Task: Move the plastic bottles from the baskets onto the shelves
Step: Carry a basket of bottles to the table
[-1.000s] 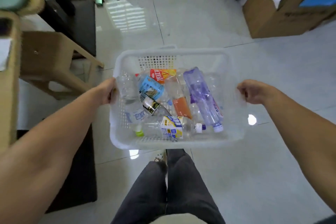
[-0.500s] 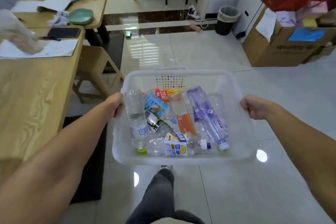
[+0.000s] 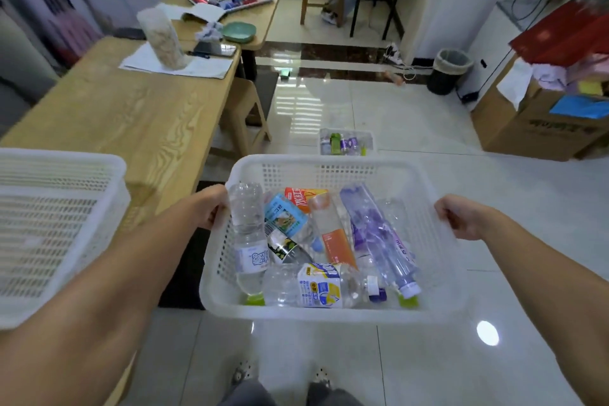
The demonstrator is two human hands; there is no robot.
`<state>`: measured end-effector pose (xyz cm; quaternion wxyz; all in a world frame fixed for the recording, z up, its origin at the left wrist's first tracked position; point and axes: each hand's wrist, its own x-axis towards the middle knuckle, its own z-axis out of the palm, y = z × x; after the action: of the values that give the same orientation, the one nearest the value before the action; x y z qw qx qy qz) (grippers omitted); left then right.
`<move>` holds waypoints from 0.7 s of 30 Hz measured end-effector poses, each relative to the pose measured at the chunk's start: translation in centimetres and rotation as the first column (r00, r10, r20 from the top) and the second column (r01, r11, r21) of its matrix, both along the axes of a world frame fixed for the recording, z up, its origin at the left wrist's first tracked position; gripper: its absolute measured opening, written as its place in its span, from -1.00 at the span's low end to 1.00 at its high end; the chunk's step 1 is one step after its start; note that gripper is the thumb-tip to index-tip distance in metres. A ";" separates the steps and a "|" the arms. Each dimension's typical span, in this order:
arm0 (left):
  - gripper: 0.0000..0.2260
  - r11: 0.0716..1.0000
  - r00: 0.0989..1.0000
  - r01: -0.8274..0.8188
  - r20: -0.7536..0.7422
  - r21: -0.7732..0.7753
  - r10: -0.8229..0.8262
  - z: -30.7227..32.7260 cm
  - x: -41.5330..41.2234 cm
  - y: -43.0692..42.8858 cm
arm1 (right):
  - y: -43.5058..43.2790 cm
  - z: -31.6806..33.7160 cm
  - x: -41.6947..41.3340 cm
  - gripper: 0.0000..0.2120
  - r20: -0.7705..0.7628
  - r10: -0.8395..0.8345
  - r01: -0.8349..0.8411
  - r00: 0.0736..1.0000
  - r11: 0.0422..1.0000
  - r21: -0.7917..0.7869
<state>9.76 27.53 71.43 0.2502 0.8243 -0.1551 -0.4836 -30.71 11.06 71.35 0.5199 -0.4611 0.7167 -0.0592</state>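
The left hand (image 3: 211,208) and right hand (image 3: 461,217) are gripping the white basket (image 3: 329,162) by its side rims; plastic bottles (image 3: 319,285) are lying jumbled inside. A far basket (image 3: 347,142) is sitting on the floor (image 3: 412,122), its contents blurry.

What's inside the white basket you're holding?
In the white perforated basket, jumbled plastic bottles: purple bottle, orange-labelled bottle, yellow-labelled bottle. Those underneath are partly covered.

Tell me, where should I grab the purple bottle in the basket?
Grip the purple bottle round its middle, coming from above. It lies on its side atop the other bottles in the basket, cap toward you, so its body is bare there.
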 end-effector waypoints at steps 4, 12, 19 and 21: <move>-0.84 1.000 0.999 -0.010 -0.031 -0.019 0.010 0.5 2.7 5.0 | 3.2 -0.8 2.4 -0.87 0.026 -0.022 0.022 0.999 1.000 -0.004; -0.75 0.994 0.991 0.091 -0.096 -0.064 -0.097 2.1 7.1 14.9 | 13.3 -1.1 6.9 -0.53 0.089 -0.195 0.206 0.977 0.969 -0.136; -0.77 0.983 0.973 0.183 -0.141 -0.016 -0.183 1.9 9.8 23.2 | 21.6 -7.7 5.7 -0.31 0.126 -0.392 0.398 0.911 0.917 -0.025; -0.78 0.980 0.973 0.201 -0.120 0.007 -0.199 1.5 10.1 25.5 | 24.3 -8.5 6.0 -0.32 0.126 -0.422 0.427 0.898 0.904 -0.014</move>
<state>19.91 53.06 72.91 0.2009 0.7767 -0.2175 -0.5560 -24.72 35.37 62.81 0.5270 -0.2999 0.7660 -0.2134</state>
